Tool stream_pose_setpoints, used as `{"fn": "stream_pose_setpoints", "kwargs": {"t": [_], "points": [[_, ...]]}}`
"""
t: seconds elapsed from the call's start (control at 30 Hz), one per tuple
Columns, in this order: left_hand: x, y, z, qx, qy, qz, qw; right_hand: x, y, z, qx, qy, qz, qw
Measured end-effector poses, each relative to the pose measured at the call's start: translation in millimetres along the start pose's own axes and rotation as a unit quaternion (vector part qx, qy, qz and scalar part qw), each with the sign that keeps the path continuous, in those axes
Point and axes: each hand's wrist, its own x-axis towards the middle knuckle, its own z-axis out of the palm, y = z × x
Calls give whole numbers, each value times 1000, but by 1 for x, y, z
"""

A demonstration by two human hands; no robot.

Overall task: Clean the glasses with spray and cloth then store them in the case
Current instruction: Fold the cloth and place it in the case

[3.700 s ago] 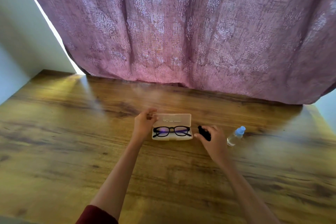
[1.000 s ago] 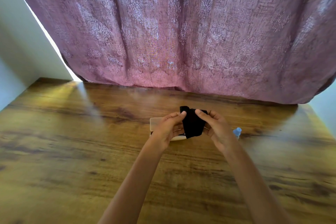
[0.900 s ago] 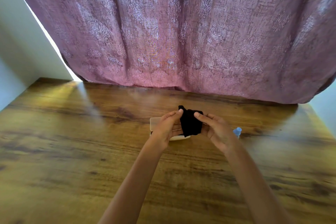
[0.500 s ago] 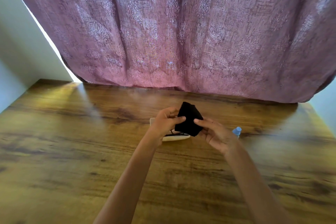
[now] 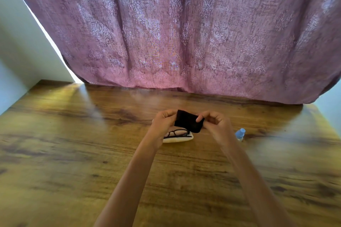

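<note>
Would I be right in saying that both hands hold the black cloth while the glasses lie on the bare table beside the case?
Not quite: the glasses lie in the open case, not on the bare table beside it, as the head view shows. The left hand and right hand do both hold the black cloth.

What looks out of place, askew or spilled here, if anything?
Nothing stands out. The glasses lie in the open case; the left hand and right hand pinch the black cloth above them; no spill shows. The spray bottle is partly hidden behind the right hand, so its pose is unclear.
</note>
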Motion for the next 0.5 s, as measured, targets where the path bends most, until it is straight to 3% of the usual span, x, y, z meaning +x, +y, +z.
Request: {"fn": "stream_pose_setpoints", "kwargs": {"t": [0.2,0.33,0.5], "points": [[-2,3,-3,-106,-12,-58,993,1,0,-2,-112,2,-83,990],[-5,4,-2,-74,-38,-36,996,0,-2,-3,-133,-4,-92,987],[-6,9,-2,-21,-61,-8,998,-3,-4,1,97,-22,64,993]]}}
